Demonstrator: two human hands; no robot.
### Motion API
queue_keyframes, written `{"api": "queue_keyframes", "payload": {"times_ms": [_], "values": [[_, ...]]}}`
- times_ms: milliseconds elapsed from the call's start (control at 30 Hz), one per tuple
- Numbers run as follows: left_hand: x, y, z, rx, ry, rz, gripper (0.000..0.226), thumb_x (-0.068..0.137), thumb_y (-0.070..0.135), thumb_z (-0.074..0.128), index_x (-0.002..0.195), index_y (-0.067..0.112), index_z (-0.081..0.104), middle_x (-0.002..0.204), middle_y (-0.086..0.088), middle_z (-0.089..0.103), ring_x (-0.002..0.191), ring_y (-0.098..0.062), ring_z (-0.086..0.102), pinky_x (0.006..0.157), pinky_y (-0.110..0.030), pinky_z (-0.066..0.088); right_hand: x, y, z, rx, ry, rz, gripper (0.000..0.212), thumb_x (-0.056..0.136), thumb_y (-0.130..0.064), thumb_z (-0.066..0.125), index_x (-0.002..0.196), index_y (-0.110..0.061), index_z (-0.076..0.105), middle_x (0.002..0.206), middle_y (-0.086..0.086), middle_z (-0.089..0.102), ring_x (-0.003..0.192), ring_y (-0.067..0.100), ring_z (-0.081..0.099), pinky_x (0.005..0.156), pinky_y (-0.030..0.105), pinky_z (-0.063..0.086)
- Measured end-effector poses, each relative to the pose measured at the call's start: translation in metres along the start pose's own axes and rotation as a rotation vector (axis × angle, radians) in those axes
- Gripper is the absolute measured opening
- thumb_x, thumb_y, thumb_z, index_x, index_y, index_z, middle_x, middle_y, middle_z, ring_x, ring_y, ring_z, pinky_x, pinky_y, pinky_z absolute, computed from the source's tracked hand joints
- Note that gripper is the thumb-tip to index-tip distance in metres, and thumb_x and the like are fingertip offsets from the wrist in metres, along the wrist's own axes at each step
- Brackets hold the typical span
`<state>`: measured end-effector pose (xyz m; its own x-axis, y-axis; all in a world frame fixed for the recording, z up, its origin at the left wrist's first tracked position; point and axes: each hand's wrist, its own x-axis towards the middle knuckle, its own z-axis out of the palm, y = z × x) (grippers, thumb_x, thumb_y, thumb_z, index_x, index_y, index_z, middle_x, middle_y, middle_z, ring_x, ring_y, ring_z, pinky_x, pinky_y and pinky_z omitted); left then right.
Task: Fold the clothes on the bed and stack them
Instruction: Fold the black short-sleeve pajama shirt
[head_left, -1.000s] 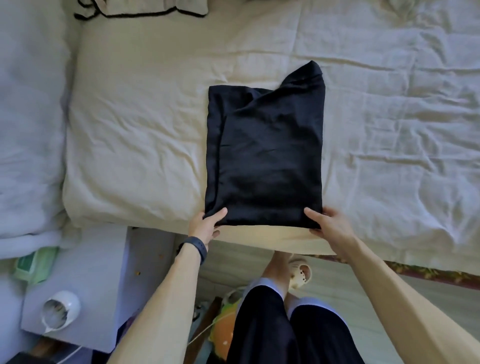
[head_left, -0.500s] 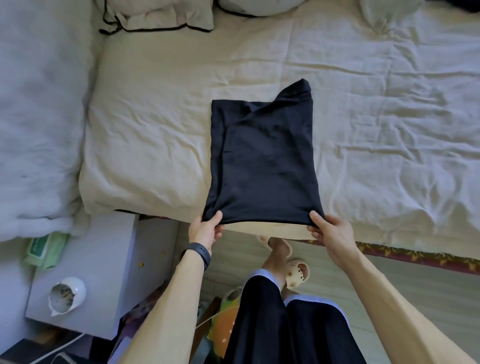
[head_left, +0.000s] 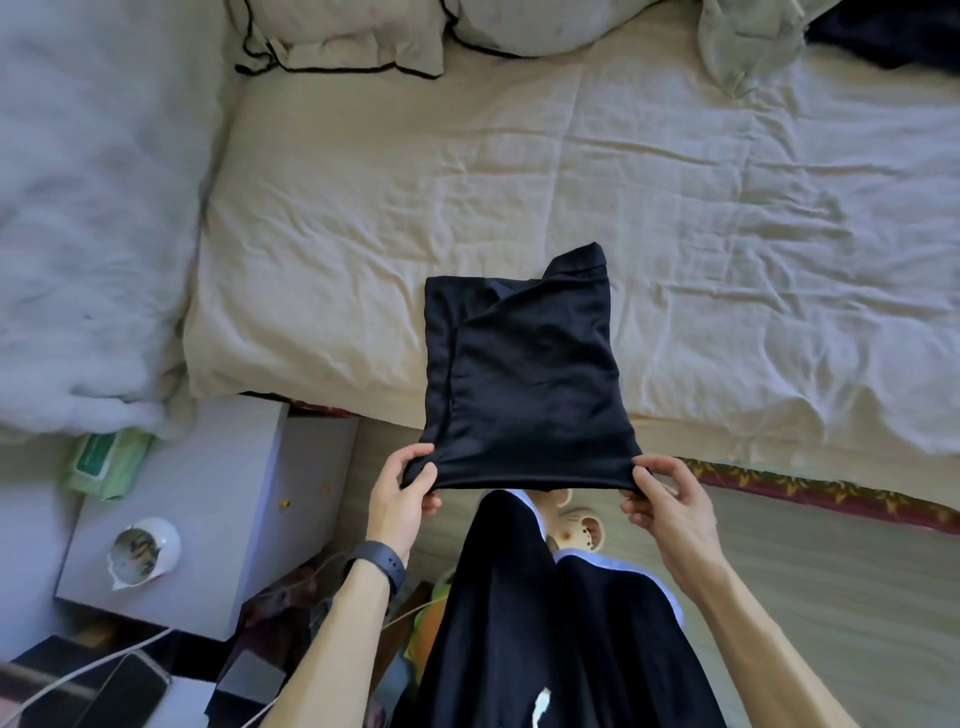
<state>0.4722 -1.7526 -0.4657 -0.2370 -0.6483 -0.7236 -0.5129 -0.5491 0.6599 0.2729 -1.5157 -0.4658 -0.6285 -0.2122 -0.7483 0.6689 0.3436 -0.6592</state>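
I see L hand (head_left: 402, 491), R hand (head_left: 667, 501) each pinching near corner of folded black garment (head_left: 524, 384); near hem held past bed (head_left: 363, 208) edge, prob for next fold; far end seems to rest on it

We pinch the near corners of a folded black garment (head_left: 524, 384) with left hand (head_left: 402, 493) and right hand (head_left: 670, 504), its near edge lifted off the bed (head_left: 467, 182).

Single head-worn wide-angle view, steeply downward, close above bed (head_left: 519, 171) edge
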Motion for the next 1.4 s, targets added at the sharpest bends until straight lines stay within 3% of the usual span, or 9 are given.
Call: {"api": "queue_keyframes", "payload": {"times_ms": [200,333,433,600,733,800,1067,1267,1400], "values": [[0.018,0.05,-0.008,0.126,-0.29,-0.002,0.04,0.088,-0.006,0.062,0.099,0.027,0.079,0.076,0.007,0.07,0.071,-0.012,0.062,0.069,-0.024,0.05,0.016,-0.041,-0.006,-0.109,-0.224,-0.064,0.045,0.088,0.011,0.061,0.117,-0.022,0.072,0.107,0.011,0.077,0.099,0.025,0.075,0.08,0.026,0.059],[0.064,0.083,0.003,0.652,-0.284,0.29,0.027,0.082,0.01,0.079,0.093,0.034,0.071,0.087,0.022,0.068,0.079,0.009,0.063,0.068,0.0,0.041,0.06,-0.081,0.015,-0.406,-0.194,-0.217,0.023,0.092,-0.012,0.073,0.102,-0.033,0.074,0.092,-0.001,0.079,0.089,0.014,0.075,0.081,0.03,0.057],[0.109,0.105,0.017,0.813,-0.179,0.405,0.001,0.091,0.031,0.072,0.091,0.031,0.071,0.089,0.016,0.063,0.086,-0.005,0.06,0.07,-0.011,0.041,0.105,-0.107,0.034,-0.497,-0.115,-0.313,0.009,0.098,-0.026,0.068,0.093,-0.032,0.073,0.077,-0.008,0.075,0.07,0.004,0.068,0.072,0.023,0.051],[0.184,0.129,0.039,0.767,-0.086,0.35,0.042,0.098,0.048,0.056,0.118,0.014,0.07,0.123,0.001,0.052,0.114,-0.015,0.051,0.098,-0.024,0.038,0.172,-0.142,0.075,-0.651,0.005,-0.371,0.019,0.102,-0.044,0.056,0.088,-0.034,0.064,0.094,-0.018,0.055,0.082,-0.012,0.055,0.068,0.002,0.037],[0.224,0.133,0.062,0.787,-0.041,0.306,0.036,0.105,0.048,0.038,0.086,0.024,0.058,0.082,0.008,0.058,0.078,-0.01,0.057,0.06,-0.017,0.036,0.22,-0.153,0.105,-0.71,0.08,-0.33,0.026,0.105,-0.048,0.045,0.101,-0.027,0.059,0.09,-0.02,0.061,0.085,-0.005,0.058,0.064,0.012,0.038],[0.239,0.133,0.073,0.746,0.017,0.268,0.032,0.106,0.045,0.037,0.092,0.022,0.055,0.077,0.01,0.056,0.069,-0.003,0.051,0.055,-0.013,0.032,0.238,-0.152,0.117,-0.754,0.128,-0.309,0.028,0.106,-0.053,0.038,0.103,-0.029,0.053,0.085,-0.016,0.059,0.078,0.0,0.056,0.06,0.019,0.036],[0.284,0.138,0.089,0.815,0.13,0.322,0.025,0.106,0.038,0.041,0.105,0.018,0.056,0.071,0.01,0.054,0.062,-0.017,0.051,0.056,-0.033,0.04,0.282,-0.149,0.146,-0.925,0.268,-0.224,0.036,0.105,-0.057,0.023,0.098,-0.028,0.042,0.073,-0.007,0.053,0.064,0.005,0.044,0.054,0.029,0.025],[0.295,0.14,0.087,0.915,0.146,0.387,0.029,0.102,0.051,0.044,0.103,0.026,0.06,0.069,0.015,0.053,0.057,-0.006,0.046,0.048,-0.022,0.036,0.278,-0.143,0.15,-0.93,0.322,-0.199,0.035,0.107,-0.053,0.025,0.097,-0.025,0.042,0.076,-0.008,0.052,0.064,0.009,0.044,0.063,0.036,0.03],[0.289,0.143,0.094,0.856,0.131,0.434,0.03,0.1,0.054,0.046,0.109,0.028,0.058,0.096,0.01,0.063,0.082,-0.013,0.057,0.061,-0.027,0.041,0.27,-0.141,0.148,-0.8,0.361,-0.149,0.035,0.107,-0.054,0.028,0.101,-0.024,0.046,0.081,-0.012,0.053,0.071,0.006,0.051,0.071,0.037,0.038]]}}
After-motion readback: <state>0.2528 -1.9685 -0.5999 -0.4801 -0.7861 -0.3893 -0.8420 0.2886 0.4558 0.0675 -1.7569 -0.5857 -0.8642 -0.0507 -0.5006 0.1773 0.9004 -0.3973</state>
